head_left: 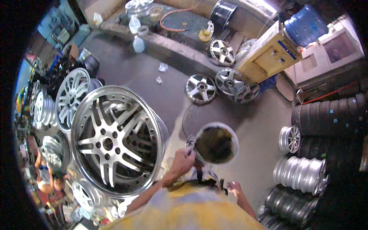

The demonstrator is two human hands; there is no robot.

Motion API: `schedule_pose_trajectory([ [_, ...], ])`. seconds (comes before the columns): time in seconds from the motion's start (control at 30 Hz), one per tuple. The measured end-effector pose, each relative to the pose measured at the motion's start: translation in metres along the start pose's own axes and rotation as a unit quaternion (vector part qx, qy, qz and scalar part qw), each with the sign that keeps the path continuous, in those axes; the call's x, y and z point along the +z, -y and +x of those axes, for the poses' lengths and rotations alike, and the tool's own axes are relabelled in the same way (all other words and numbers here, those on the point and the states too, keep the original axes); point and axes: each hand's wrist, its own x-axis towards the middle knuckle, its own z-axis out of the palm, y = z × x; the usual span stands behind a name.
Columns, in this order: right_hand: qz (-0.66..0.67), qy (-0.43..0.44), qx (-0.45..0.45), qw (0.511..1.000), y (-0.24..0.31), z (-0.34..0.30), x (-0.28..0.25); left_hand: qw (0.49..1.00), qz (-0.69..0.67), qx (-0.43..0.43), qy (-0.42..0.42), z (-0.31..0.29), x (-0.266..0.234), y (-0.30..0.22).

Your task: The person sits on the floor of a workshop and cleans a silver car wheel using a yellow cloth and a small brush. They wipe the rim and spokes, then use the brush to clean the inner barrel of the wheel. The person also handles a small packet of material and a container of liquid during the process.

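Note:
My left hand (pixel 181 163) is closed around a small silvery-grey object (pixel 190 142), whose kind I cannot make out. That object is at the left rim of a white round bucket (pixel 236 145) with dark brownish contents; whether they touch is unclear. My right hand (pixel 235 188) is low, right of my body, with nothing visible in it and its fingers loosely apart. Left of my left forearm stands a large polished wheel rim (pixel 122 132) with split silver spokes, its face toward me.
More wheel rims (pixel 71 99) crowd the left side. Three spoked wheel faces (pixel 201 88) lie ahead near a yellowish water dispenser (pixel 268 55). Stacked tyres (pixel 329 115) and silver rim barrels (pixel 299 173) line the right. Plastic jugs (pixel 138 45) stand by a low ledge (pixel 168 48).

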Motion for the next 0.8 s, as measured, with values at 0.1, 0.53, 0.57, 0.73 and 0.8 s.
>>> schedule_pose_trajectory([
  [0.1, -0.238, -0.098, -0.015, 0.966, 0.128, 0.001, 0.066, 0.978, 0.138, 0.04, -0.151, 0.056, -0.007, -0.03],
  [0.53, -0.584, 0.021, -0.226, 0.779, 0.544, 0.242, 0.102, 0.894, 0.084, 0.075, -0.433, 0.256, -0.088, -0.094],
  [0.57, -0.634, -0.015, -0.326, 0.702, 0.583, 0.279, 0.11, 0.895, 0.062, 0.062, -0.436, 0.272, -0.093, -0.11],
  [0.73, -0.558, 0.154, -0.33, 0.746, 0.761, 0.204, 0.382, 0.891, 0.007, -0.011, -0.454, 0.319, -0.143, -0.138],
  [0.8, -0.501, 0.212, -0.298, 0.785, 0.792, 0.192, 0.459, 0.909, 0.013, -0.015, -0.417, 0.349, -0.172, -0.167],
])
